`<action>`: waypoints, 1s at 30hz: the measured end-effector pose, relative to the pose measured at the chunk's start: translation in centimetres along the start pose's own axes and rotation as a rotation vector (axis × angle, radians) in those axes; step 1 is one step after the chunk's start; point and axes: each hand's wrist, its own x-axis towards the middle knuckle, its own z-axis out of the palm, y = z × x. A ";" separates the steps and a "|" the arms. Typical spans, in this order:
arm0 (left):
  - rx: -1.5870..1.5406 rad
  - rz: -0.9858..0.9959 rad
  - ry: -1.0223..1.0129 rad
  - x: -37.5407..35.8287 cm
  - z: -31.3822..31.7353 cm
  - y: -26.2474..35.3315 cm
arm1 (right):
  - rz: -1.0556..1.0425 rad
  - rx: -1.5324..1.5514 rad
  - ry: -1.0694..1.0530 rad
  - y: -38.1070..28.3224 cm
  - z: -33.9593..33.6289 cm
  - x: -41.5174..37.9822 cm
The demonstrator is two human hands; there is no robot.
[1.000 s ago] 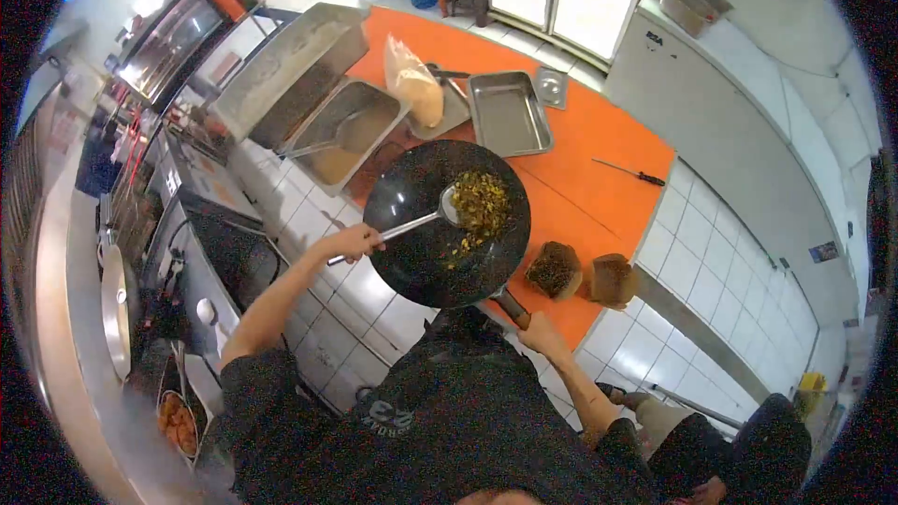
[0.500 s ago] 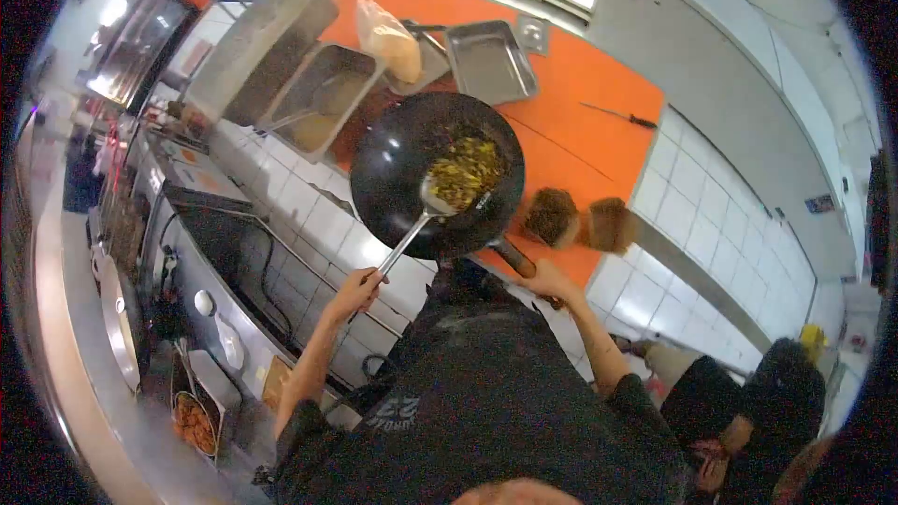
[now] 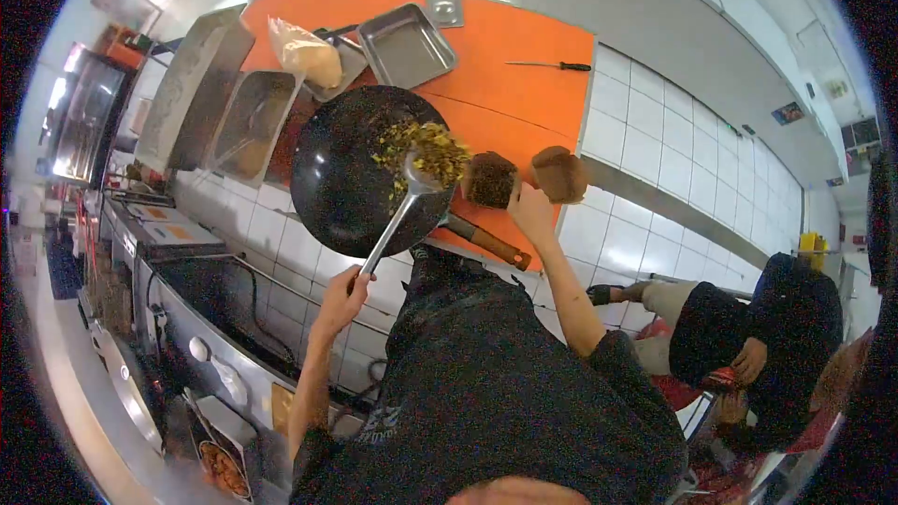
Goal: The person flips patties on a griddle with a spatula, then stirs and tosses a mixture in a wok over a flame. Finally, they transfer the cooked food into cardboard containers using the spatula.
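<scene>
My left hand [image 3: 344, 301] is closed around the handle of a metal wok spatula [image 3: 395, 223]. Chopped yellow-green food [image 3: 432, 155] is heaped on its head, over the right side of a black wok [image 3: 341, 173]. The wok rests at the orange table's edge, its wooden handle [image 3: 500, 248] free of any hand. My right hand [image 3: 531, 213] grips the near right side of a brown paper container [image 3: 490, 180] with dark contents; its fingertips are partly hidden. A second brown container [image 3: 559, 175] stands just to the right.
On the orange table [image 3: 510, 23] are a steel tray [image 3: 407, 45], a bag of pale food [image 3: 309, 58] and a knife [image 3: 550, 65]. A deep metal pan [image 3: 253, 126] is at left. Another person [image 3: 748, 337] sits at lower right; a steel counter [image 3: 224, 355] runs along my left.
My right hand has let go of the wok handle and taken hold of the nearer brown container. The spatula has lifted a heap of food toward the wok's right rim.
</scene>
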 end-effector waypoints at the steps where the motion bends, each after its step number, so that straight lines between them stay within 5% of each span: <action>1: 0.090 0.038 0.022 0.4 0.0 1.2 | -0.007 -0.008 0.021 -0.6 -0.6 -0.1; 7: 0.544 0.274 0.104 1.8 1.1 5.8 | -0.008 0.014 0.102 -1.0 -0.3 0.1; 18: 0.431 0.247 0.167 1.1 3.8 4.7 | -0.007 0.110 0.051 -0.1 1.0 0.3; 21: 0.373 0.094 0.131 0.4 2.8 5.7 | -0.134 0.158 0.243 0.8 1.2 -0.3; 26: 0.135 -0.108 0.228 -3.0 -2.0 2.9 | 0.126 0.141 -0.080 -1.9 -3.4 -4.2; 28: 0.499 0.016 0.232 -4.1 -6.6 -0.3 | -0.200 0.220 -0.462 -1.2 -3.2 -5.0; 30: 0.485 -0.266 0.005 -4.5 -11.2 3.5 | -0.339 0.447 -0.561 0.3 -0.3 -3.9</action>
